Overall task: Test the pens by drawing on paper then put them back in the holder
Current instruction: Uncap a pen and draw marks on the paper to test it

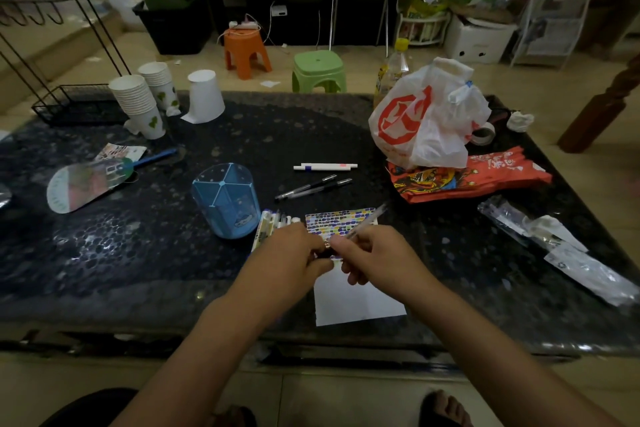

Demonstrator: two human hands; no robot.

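Over paper [358,302]: both hands met.
R grip [372,255]: pinched clear pen [369,222].
L grip [294,253]: fingers curled at pen's near end.
Holder [227,199]: on bench [138,253], L of hands.

- Two bare forearms are seen rising from the bottom edge toward the centre of the frame; no sleeves are shown on them.
- The left hand [294,250] and the right hand [372,253] are uncovered; no gloves, rings or watch can be made out.
- Dark clothing [86,407] is seen at the lower left edge.
- Bare toes [446,407] are shown at the lower right edge, and part of another foot [235,418] at the lower centre.
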